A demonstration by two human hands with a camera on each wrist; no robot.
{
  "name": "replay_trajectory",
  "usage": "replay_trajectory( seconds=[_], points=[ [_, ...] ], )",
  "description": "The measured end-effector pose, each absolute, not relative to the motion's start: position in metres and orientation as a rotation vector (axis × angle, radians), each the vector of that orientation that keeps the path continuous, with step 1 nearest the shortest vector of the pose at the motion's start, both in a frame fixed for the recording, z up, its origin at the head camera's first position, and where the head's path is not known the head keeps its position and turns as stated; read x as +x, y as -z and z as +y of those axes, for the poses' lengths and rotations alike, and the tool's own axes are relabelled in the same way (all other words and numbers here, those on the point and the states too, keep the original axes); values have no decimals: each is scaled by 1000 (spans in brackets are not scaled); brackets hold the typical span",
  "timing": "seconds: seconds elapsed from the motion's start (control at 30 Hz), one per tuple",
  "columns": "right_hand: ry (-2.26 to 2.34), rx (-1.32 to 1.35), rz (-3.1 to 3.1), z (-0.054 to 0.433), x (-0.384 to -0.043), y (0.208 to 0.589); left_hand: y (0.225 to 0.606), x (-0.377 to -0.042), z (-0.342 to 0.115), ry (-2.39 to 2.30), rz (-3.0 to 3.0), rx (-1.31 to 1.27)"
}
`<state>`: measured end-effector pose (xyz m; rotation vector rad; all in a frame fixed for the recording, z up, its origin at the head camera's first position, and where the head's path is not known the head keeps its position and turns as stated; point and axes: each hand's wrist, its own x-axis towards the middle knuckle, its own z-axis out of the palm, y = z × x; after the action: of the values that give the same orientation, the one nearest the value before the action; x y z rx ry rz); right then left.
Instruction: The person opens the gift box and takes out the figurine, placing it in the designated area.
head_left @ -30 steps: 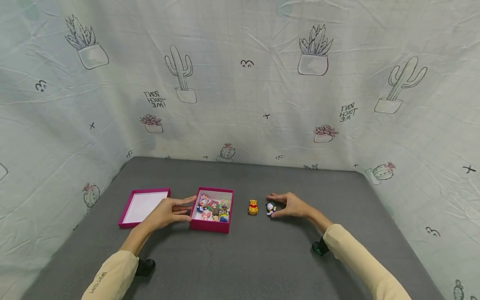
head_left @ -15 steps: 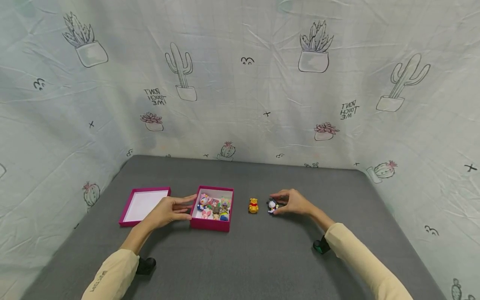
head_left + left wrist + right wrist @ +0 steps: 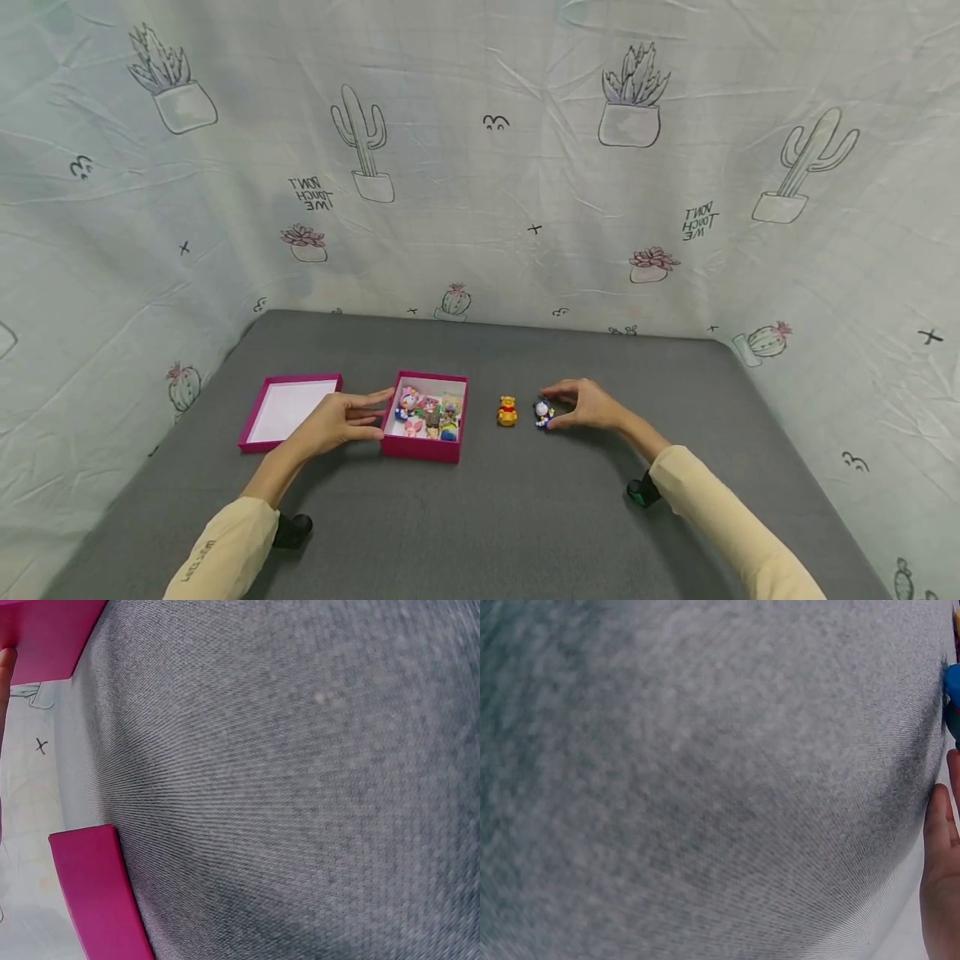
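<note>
In the head view, my left hand (image 3: 335, 425) rests its fairly straight fingertips and thumb against the left side of a magenta box (image 3: 420, 450). Several small cartoon figurines (image 3: 431, 417) lie inside this box. One fingertip shows against the magenta box wall (image 3: 45, 637) in the left wrist view. My right hand (image 3: 588, 407) pinches a small dark-and-white figurine (image 3: 543, 413), thumb at its near side and index finger behind. The right wrist view catches the figurine's blue part (image 3: 953, 684) at its edge, near the fingertips (image 3: 939, 799). A yellow bear figurine (image 3: 507, 412) in a red top stands between box and right hand.
The box's magenta lid (image 3: 291, 412) lies left of the box, white inside facing up, partly behind my left hand. Grey cloth (image 3: 480, 525) covers the table. Behind it hangs a pale curtain (image 3: 480, 183) with cactus drawings.
My right hand and the dark-and-white figurine have shifted very slightly right, and the figurine has turned a little between the fingers. The left hand, box and bear stay in place.
</note>
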<state>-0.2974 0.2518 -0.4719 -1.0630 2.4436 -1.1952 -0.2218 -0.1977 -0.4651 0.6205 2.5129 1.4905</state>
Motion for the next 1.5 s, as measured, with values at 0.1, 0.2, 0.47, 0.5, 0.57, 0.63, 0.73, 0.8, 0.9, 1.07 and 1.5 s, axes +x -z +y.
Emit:
replay_trajectory(
  seconds=[0.1, 0.2, 0.47, 0.5, 0.57, 0.63, 0.73, 0.8, 0.9, 1.07, 1.5],
  points=[
    [1175, -1074, 2470, 254, -304, 482, 466, -221, -198, -1497, 2508, 613],
    [1179, -1064, 2463, 256, -307, 484, 467, -221, -199, -1507, 2501, 603],
    [1454, -949, 2298, 260, -314, 472, 471, -220, -201, -1494, 2512, 607],
    [1518, -923, 2255, 260, -315, 470, 471, -219, -202, -1489, 2518, 607],
    [1623, -887, 2178, 260, -317, 465, 471, -219, -202, -1478, 2537, 614],
    [1685, -855, 2115, 259, -320, 461, 470, -220, -203, -1467, 2549, 623],
    [1689, -820, 2031, 255, -325, 457, 469, -220, -203, -1456, 2565, 638],
    [1652, -820, 1954, 249, -328, 454, 468, -220, -204, -1453, 2571, 637],
    [1571, -829, 1839, 237, -333, 449, 467, -220, -205, -1478, 2557, 619],
    [1493, -835, 1714, 216, -339, 444, 466, -222, -202, -1503, 2522, 641],
    [1424, -937, 1591, 160, -345, 433, 466, -224, -199, -1555, 2444, 619]
  ],
)
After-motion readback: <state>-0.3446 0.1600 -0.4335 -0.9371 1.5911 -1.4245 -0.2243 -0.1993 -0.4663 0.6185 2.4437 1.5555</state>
